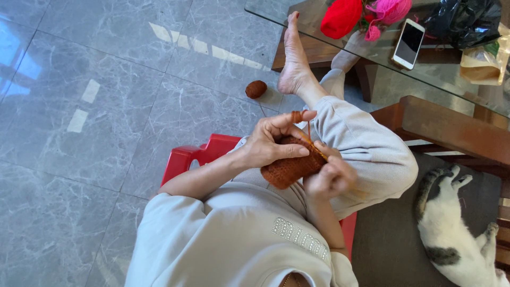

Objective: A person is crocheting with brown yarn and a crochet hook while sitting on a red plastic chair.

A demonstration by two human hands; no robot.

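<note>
A rust-brown crocheted piece (pixel 289 167) is held in front of the body, above the lap, between both hands. The left hand (pixel 273 142) is closed around its upper edge, with the thumb pressed on the fabric and the index finger raised; brown yarn is wound around this finger. The right hand (pixel 330 175) is curled at the right end of the piece, and a thin hook (pixel 314 149) is pinched in its fingers, with the tip at the fabric's edge. A strand of yarn is seen going from the piece toward a small brown yarn ball (pixel 256 89), which lies alone on the floor, well apart from the hands.

The floor (pixel 106 106) is made of large grey marble-like tiles, glossy, with bright window reflections on it. A red plastic chair (pixel 204 154) is partly seen under the person, who is dressed in light beige clothes; one bare foot (pixel 293 58) is stretched out and rested against a wooden base.

At the upper right a glass counter (pixel 382 53) on a dark wood frame is seen. A red yarn ball (pixel 341 17), pink yarn (pixel 392 9), a white phone (pixel 408 43), a black bag (pixel 462 21) and a paper bag (pixel 483 64) are placed on it. At the lower right a white and tabby cat (pixel 457 228) is lying on a dark mat
</note>
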